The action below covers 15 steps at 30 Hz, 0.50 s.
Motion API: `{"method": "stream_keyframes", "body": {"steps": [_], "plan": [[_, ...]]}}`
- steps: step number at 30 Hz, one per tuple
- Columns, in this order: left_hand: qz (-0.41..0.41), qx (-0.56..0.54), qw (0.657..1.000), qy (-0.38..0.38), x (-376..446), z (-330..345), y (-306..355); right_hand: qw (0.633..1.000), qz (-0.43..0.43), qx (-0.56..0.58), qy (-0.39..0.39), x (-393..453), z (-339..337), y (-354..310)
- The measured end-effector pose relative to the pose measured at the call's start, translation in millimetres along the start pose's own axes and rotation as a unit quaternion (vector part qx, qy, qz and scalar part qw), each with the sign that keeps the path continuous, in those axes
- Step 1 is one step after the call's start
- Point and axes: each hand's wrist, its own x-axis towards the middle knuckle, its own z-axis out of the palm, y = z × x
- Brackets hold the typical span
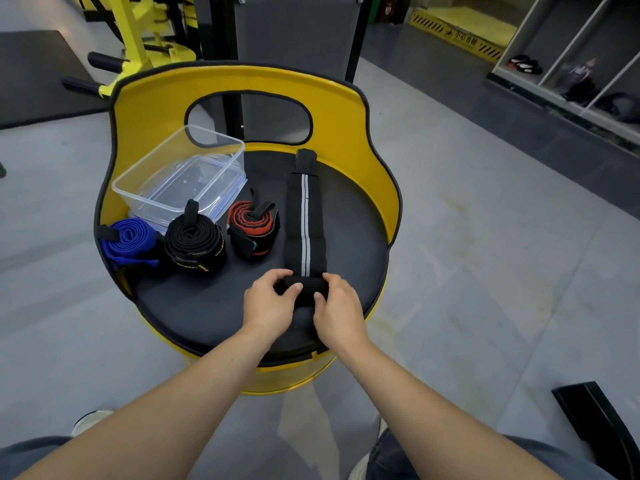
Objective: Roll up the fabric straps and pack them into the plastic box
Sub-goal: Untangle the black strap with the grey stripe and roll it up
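Fingers (290,289) of both hands curled round rolled near end of black strap (304,220)

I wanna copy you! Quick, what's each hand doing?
Left hand: pinching the rolled end of the black strap.
Right hand: gripping that same roll.

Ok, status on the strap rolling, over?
Left hand and right hand both pinch the black striped strap, near end rolled, rest flat. Three rolled straps wait outside the empty plastic box. Nothing in the way.
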Motion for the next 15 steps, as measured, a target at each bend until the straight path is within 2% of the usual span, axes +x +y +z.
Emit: {"method": "stream_keyframes", "body": {"steps": [4, 8, 15], "plan": [[0.03, 0.053, 0.998, 0.008, 7.9, -5.3, 1.4, 1.0, -0.003, -0.02, -0.017, 11.8, -8.6, 1.0], [0.034, 0.048, 0.998, 0.03, 8.1, -3.0, 4.8, 1.0, 0.002, -0.014, -0.02, 23.1, -12.4, -0.7], [-0.021, -0.009, 0.999, 0.029, 4.4, 8.7, 11.0, 0.992, 0.044, 0.091, 0.075, 19.8, -0.9, -1.0]]}}
